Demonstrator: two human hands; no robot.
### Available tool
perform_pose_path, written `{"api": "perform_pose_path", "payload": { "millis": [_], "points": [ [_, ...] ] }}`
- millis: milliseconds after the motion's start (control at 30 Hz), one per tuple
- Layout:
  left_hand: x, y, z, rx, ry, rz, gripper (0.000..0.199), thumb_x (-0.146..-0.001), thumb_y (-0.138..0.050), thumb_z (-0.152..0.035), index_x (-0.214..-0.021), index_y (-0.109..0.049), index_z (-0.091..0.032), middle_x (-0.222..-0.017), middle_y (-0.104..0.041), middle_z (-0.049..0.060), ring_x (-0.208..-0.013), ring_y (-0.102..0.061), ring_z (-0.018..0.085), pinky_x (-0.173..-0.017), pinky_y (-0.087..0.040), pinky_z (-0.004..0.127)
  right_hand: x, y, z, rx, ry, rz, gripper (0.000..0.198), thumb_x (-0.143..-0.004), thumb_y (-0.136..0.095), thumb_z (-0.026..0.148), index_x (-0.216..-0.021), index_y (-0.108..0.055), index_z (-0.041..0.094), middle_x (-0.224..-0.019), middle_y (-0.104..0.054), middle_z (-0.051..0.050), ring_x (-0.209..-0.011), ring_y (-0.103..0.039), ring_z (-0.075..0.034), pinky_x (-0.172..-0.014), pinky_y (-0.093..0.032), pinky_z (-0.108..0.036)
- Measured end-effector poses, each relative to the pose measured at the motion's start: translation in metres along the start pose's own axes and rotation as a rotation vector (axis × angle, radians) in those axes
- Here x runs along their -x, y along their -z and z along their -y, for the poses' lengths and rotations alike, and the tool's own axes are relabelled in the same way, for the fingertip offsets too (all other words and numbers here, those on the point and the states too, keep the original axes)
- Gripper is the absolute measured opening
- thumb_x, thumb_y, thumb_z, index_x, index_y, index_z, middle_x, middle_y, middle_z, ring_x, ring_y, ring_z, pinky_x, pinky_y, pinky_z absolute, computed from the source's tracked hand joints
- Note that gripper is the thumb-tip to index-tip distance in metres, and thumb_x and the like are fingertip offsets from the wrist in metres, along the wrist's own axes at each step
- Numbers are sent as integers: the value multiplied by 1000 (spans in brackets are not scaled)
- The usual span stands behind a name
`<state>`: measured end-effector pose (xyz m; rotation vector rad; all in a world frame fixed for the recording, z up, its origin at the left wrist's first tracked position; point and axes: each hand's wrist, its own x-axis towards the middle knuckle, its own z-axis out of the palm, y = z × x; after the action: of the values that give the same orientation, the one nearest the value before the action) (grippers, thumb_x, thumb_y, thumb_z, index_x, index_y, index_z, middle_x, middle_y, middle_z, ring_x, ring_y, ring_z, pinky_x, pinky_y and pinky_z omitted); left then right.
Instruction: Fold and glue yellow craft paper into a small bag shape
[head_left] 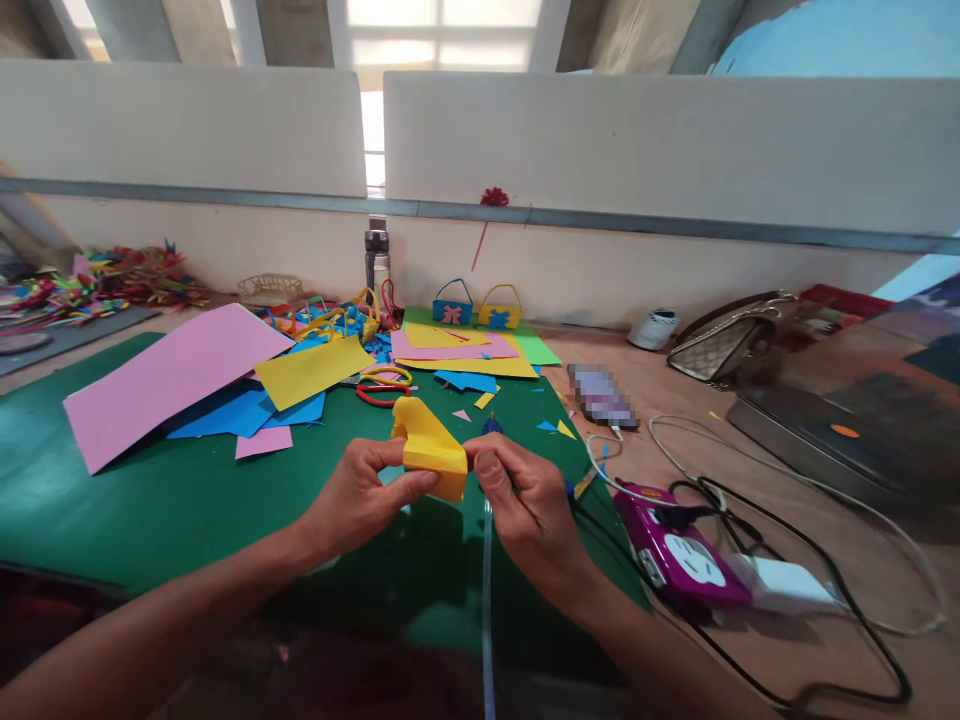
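Above the green mat [150,500], a folded piece of yellow paper [435,455] is bent into a small boxy shape. My left hand [367,490] grips it from the left, thumb in front and fingers behind. At the paper's right edge, my right hand [529,500] is closed, with thumb and forefinger pinched on that edge. A dark blue tip [492,424] pokes out beyond the right hand, and a clear glue stick [488,610] hangs down below it. They look like parts of a glue gun, whose body is mostly hidden. Red- and yellow-handled scissors [382,385] lie beyond the paper.
Pink sheets [180,375], a yellow sheet [311,372] and blue scraps [232,412] lie left. Two little paper bags [453,312] stand at the back. A phone [602,396], a purple power strip [679,550], looping cables [825,590] and a handbag [724,340] are on the right.
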<state>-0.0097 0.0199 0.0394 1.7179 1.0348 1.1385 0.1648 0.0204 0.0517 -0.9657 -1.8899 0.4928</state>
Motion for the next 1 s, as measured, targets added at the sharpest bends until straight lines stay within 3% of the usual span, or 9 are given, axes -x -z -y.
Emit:
{"api": "perform_pose_path", "payload": {
  "millis": [200, 367, 500, 633, 733, 867, 1000],
  "points": [
    [3, 3, -1, 45, -61, 20, 24, -74, -63, -34, -87, -73, -17, -83, -70, 4, -76, -60, 20, -71, -44, 26, 1, -3, -6, 90, 215, -52, 7, -84, -54, 26, -88, -58, 21, -83, -65, -3, -77, -61, -17, -67, -48, -29],
    [3, 7, 3, 143, 7, 62, 45, -87, -40, -46, -86, -72, -14, -66, -63, 4, -65, -53, 17, -66, -42, 27, 2, -4, -8, 176, 324, -83, 12, -81, -57, 22, -93, -57, 22, -84, -66, -4, -82, -62, -19, -76, -49, -33],
    [5, 6, -2, -63, -92, 14, 36, -86, -43, -37, -75, -69, -14, -62, -57, 2, -61, -47, 14, -63, -38, 26, 2, -4, -9, 180, 325, -74, 13, -81, -57, 22, -94, -57, 23, -84, -67, -3, -79, -63, -19, -79, -49, -36],
    [7, 4, -6, -266, -313, 40, 35, -88, -40, -29, -69, -66, -16, -70, -60, 3, -76, -51, 17, -79, -36, 31, 2, -4, -9, 161, 348, -61, 11, -84, -52, 22, -93, -58, 22, -85, -67, -4, -80, -63, -19, -81, -48, -37],
    [7, 3, -6, -321, -331, 52, 36, -88, -38, -28, -68, -66, -16, -65, -58, 3, -74, -51, 17, -77, -36, 30, 1, -4, -9, 144, 312, -82, 13, -86, -48, 20, -90, -60, 21, -83, -67, -4, -79, -63, -17, -77, -49, -34],
    [8, 4, -5, -346, -361, 70, 32, -88, -38, -25, -81, -68, -18, -75, -63, 4, -79, -51, 17, -78, -36, 31, 0, -1, -7, 147, 208, -53, 11, -85, -52, 21, -81, -62, 21, -76, -67, -2, -71, -63, -15, -67, -50, -28],
    [7, 4, -4, -422, -458, 79, 27, -87, -40, -21, -80, -66, -17, -74, -63, 3, -79, -52, 17, -81, -36, 34, -1, 2, -3, 170, 128, -11, 11, -82, -54, 20, -88, -64, 20, -79, -70, -2, -73, -65, -16, -67, -50, -28]
  ]
}}
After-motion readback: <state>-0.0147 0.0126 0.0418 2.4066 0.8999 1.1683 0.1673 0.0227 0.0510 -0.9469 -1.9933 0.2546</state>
